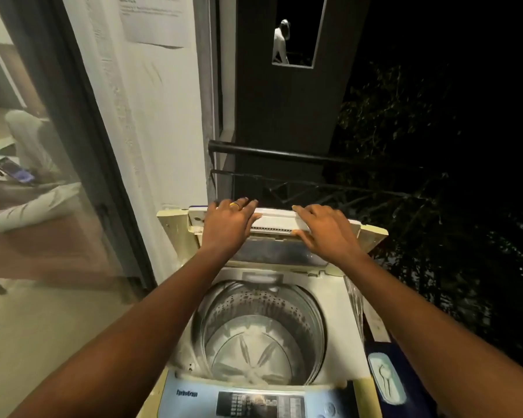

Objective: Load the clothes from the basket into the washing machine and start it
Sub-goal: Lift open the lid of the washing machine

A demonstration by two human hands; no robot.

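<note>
A top-loading washing machine (349,300) stands below me with its folding lid (277,223) raised and folded back at the far side. The steel drum (260,327) is open to view and holds no clothes. My left hand (228,223) rests flat on the lid's left part, a ring on one finger. My right hand (322,229) grips the lid's right part, thumb under its edge. The blue control panel (254,401) runs along the near edge. No basket or clothes are in view.
A white wall (151,122) and a glass door (52,188) stand on the left. A black railing (284,158) runs behind the machine, with dark trees beyond. A dark blue object (405,384) with a pale label sits at the machine's right.
</note>
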